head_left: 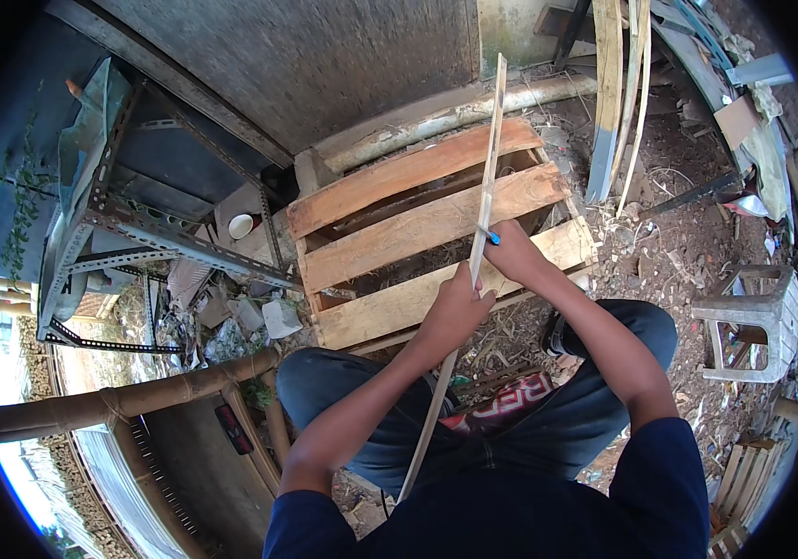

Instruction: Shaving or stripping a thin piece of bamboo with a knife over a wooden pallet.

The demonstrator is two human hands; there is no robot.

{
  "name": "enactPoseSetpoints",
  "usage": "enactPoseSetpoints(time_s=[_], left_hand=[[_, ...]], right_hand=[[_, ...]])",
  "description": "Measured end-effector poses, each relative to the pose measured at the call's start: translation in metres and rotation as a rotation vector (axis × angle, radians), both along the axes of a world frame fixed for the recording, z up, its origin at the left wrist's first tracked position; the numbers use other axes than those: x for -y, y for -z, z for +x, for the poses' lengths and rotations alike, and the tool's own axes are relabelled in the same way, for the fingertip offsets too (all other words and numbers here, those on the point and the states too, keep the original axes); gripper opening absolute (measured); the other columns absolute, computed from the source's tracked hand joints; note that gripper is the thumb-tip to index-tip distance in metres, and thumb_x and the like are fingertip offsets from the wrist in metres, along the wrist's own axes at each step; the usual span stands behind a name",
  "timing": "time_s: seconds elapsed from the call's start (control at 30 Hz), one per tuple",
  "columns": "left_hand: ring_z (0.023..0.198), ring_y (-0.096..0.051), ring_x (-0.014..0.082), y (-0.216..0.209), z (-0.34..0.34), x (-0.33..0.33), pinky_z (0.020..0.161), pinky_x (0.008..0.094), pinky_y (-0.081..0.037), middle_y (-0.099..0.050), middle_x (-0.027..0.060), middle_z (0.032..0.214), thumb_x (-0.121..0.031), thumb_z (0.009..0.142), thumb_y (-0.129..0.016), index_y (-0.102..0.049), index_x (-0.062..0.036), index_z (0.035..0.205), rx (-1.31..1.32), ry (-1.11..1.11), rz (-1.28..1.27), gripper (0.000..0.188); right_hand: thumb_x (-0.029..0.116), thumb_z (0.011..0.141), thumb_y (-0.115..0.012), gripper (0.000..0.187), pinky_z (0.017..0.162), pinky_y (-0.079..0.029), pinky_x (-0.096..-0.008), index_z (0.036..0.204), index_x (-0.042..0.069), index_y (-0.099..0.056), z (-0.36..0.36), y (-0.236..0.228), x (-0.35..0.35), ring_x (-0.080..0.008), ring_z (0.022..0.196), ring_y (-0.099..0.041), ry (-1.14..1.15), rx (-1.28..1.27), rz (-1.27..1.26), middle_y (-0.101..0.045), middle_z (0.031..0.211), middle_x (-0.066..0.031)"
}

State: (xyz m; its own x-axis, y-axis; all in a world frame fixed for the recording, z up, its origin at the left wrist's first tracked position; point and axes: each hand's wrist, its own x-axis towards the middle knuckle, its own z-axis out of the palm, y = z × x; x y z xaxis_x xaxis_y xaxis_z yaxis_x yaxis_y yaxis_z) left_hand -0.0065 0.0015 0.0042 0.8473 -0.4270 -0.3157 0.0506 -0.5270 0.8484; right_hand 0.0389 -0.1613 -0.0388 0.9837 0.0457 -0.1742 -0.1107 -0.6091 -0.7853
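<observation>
Far left, note a bamboo pole (157, 391) and, above, a rack (194, 244) of punched metal, with a white cup (241, 225) visible between the rails. Toward the middle, come upon a wooden pallet (390, 312) of rough slats, just beyond the knees. By the near edge of the pallet, meet the left hand (455, 312), grip clamped on a long, thin wooden strip (488, 177). Runs slantwise, from beside the lap, up across the pallet, to past the farthest slat.

Likely weighs little, yet reaches far, so tends to tip or swing if held near one end. Looks fairly stiff on edge but springy on the flat; could bow under pressure, and might crack at a weak spot. Probably dry and rough rather than slippery, with some risk of splinters. Best taken hold of near the middle, around both narrow edges.

Slightly right and farther up, see the right hand (514, 250), grip closed on a small blue tool (493, 238), against the strip or just over it; cannot tell which. Too covered to identify; seems light and hard, best held close to the tip. Farther right, pick out long planks (607, 93), then a worn stool (784, 312) on the littered ground.
</observation>
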Motion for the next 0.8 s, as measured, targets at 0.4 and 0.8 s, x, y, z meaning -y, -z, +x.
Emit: enactPoseSetpoints(time_s=[0.4, 0.8], left_hand=[[0.059, -0.057, 0.0211, 0.034, 0.006, 0.005, 0.054, 0.0345, -0.046, -0.053, 0.0115, 0.067, -0.021, 0.083, -0.064, -0.045, -0.0006, 0.09, -0.097, -0.036, 0.037, 0.029], [0.056, -0.051, 0.0149, 0.024, 0.002, 0.002, 0.052, 0.0322, -0.043, -0.05, 0.0066, 0.065, -0.016, 0.084, -0.063, -0.045, -0.0032, 0.087, 0.058, -0.073, -0.132, 0.022]], right_hand=[[0.013, 0.074, -0.061, 0.023, 0.068, -0.047, -0.0502, 0.069, -0.009, -0.061, 0.007, 0.041, 0.004, -0.047, 0.076, -0.059, -0.084, 0.026, -0.04, -0.058, 0.072, -0.0319], [0.017, 0.079, -0.056, 0.026, 0.067, -0.047, -0.0505, 0.072, -0.007, -0.062, 0.007, 0.004, 0.011, -0.0471, 0.074, -0.059, -0.205, 0.147, -0.264, -0.056, 0.073, -0.0325]])
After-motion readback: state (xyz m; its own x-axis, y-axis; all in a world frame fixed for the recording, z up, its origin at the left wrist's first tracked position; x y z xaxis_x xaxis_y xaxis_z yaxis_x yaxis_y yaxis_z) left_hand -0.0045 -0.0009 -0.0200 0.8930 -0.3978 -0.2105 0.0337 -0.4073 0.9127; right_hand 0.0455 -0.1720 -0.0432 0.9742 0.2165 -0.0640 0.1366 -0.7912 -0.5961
